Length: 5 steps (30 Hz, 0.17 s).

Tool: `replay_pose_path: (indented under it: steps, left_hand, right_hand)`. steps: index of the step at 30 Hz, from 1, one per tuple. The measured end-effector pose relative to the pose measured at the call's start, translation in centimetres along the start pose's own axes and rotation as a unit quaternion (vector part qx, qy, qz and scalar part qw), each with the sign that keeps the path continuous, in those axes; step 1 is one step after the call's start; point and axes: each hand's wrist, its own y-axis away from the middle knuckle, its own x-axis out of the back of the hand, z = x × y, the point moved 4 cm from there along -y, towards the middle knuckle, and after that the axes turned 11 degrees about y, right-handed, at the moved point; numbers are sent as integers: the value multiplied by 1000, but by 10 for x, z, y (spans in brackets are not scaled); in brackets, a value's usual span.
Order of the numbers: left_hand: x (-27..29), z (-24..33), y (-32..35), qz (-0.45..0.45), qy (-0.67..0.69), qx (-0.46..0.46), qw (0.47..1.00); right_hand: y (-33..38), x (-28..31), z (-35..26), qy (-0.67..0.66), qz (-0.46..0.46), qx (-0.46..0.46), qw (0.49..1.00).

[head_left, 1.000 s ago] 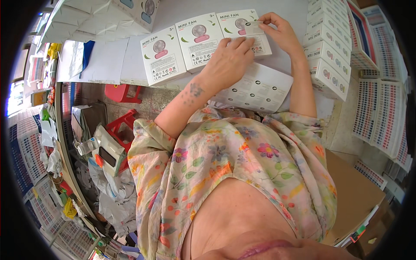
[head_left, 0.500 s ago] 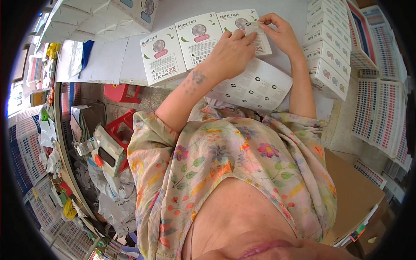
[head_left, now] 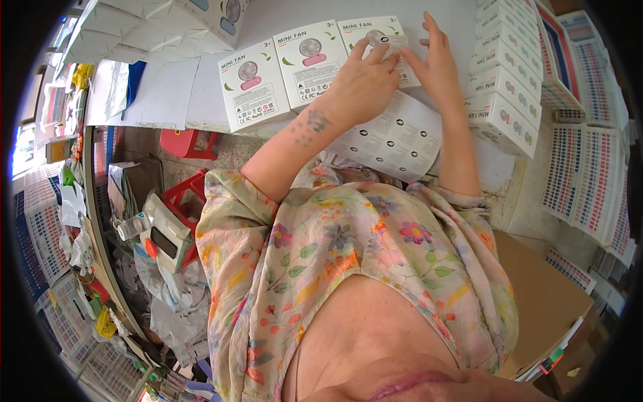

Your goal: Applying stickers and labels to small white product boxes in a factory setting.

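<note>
Three white mini fan boxes lie in a row before me: the left box (head_left: 249,90), the middle box (head_left: 308,60) and the right box (head_left: 355,28). Each has a pink fan printed on it. My left hand (head_left: 370,82) rests its slightly spread fingers on the right box, at a small pale label (head_left: 395,41) with a dark mark; the fingers partly cover it. Just right of that box, my right hand (head_left: 435,67) is open, its fingers apart and nothing in them. Under my wrists, a sheet of labels (head_left: 402,137) with dark oval marks overhangs the table's near edge.
Stacked fan boxes (head_left: 504,117) line the table's right side. More white boxes (head_left: 144,33) stand at the far left. A red stool (head_left: 189,144) is below the table, and a phone (head_left: 164,242) lies on a package at the left. A large brown carton (head_left: 542,301) sits at the lower right.
My right hand has come off the label's corner, its fingers now spread and raised. My left hand has slid slightly right over the label. The label sheet has shifted a little left.
</note>
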Motion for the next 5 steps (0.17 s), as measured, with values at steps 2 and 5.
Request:
replay_pose_path:
  steps: [2,5]
  left_hand:
    - [0,0,-1,-27,-30,-3,999]
    - [-9,-13,-6,-169,54,62,982]
  right_hand:
    - [-8,-2,4,-25,-4,-29,999]
    - [-22,-17,11,-65,-232,-147,959]
